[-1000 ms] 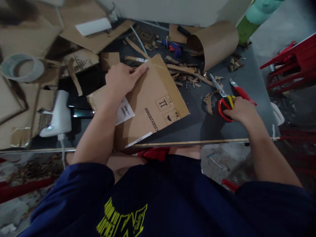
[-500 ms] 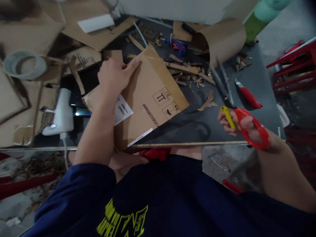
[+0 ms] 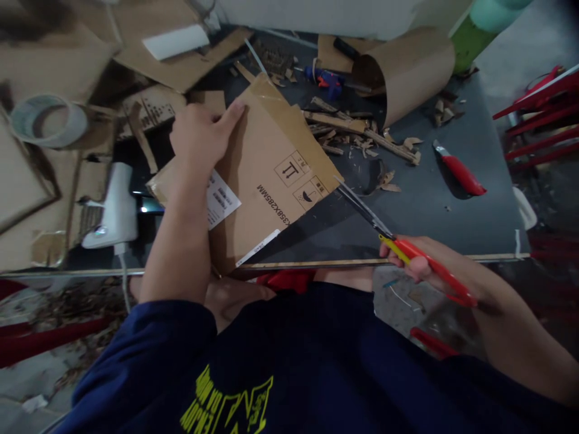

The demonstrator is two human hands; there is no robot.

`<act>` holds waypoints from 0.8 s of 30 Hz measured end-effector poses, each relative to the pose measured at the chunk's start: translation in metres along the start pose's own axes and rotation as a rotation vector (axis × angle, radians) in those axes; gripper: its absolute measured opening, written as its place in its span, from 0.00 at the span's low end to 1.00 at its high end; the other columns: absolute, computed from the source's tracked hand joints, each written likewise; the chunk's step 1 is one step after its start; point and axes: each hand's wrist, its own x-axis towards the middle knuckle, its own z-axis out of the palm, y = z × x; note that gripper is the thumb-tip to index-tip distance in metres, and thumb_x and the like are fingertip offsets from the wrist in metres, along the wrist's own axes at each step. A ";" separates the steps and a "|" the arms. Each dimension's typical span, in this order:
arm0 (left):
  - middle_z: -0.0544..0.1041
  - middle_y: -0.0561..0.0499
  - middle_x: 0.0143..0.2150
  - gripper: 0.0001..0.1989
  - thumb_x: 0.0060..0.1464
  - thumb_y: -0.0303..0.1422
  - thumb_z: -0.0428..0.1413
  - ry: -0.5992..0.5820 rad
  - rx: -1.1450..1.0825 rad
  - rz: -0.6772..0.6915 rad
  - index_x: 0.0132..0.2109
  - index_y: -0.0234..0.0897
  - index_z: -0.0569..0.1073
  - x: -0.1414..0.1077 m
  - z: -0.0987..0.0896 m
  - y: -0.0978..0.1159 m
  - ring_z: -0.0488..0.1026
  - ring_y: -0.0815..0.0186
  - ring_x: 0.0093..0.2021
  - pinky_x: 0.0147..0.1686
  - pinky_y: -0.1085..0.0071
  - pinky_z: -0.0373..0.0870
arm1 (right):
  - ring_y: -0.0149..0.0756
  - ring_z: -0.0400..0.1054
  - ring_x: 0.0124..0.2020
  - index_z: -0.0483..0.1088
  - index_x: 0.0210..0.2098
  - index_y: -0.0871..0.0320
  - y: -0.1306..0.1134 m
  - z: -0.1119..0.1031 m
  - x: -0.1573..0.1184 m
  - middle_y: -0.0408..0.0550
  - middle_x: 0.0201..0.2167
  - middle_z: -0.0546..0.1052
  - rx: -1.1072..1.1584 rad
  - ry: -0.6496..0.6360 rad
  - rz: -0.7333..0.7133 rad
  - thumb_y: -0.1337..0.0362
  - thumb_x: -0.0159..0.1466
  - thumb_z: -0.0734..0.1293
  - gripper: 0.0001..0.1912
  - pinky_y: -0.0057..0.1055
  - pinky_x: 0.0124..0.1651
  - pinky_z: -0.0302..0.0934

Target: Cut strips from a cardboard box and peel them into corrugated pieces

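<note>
My left hand [image 3: 201, 132] grips the far left edge of a brown cardboard piece [image 3: 262, 163], thumb on top and the other fingers out of sight. Printed symbols, tape and a white label [image 3: 222, 200] mark the cardboard, which lies tilted across the table's front edge. In my right hand [image 3: 418, 262] is a pair of scissors [image 3: 364, 208] with red and yellow handles. Their blade tips reach the cardboard's right corner; whether they touch it I cannot tell. A red utility knife [image 3: 460, 173] lies on the dark table to the right.
A blue glue gun [image 3: 326, 81], cardboard scraps [image 3: 344, 125] and a rolled cardboard tube [image 3: 418, 75] lie behind, by a green bottle [image 3: 477, 39]. Leftward are a tape roll [image 3: 49, 120], a white corded device [image 3: 115, 208] and larger cardboard sheets [image 3: 27, 175]. Red plastic chairs [image 3: 543, 114] stand at right.
My right hand has brought the scissors down and left, from above the table to the cardboard's right corner. Their blades, spread before, are now nearly together. The left hand keeps its hold.
</note>
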 end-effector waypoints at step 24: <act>0.51 0.55 0.20 0.34 0.63 0.58 0.46 0.138 -0.119 0.092 0.19 0.37 0.55 0.008 0.000 -0.010 0.46 0.73 0.20 0.25 0.66 0.40 | 0.46 0.72 0.37 0.71 0.43 0.58 -0.043 0.017 0.040 0.54 0.36 0.77 -0.047 0.215 -0.004 0.22 0.55 0.54 0.46 0.39 0.40 0.65</act>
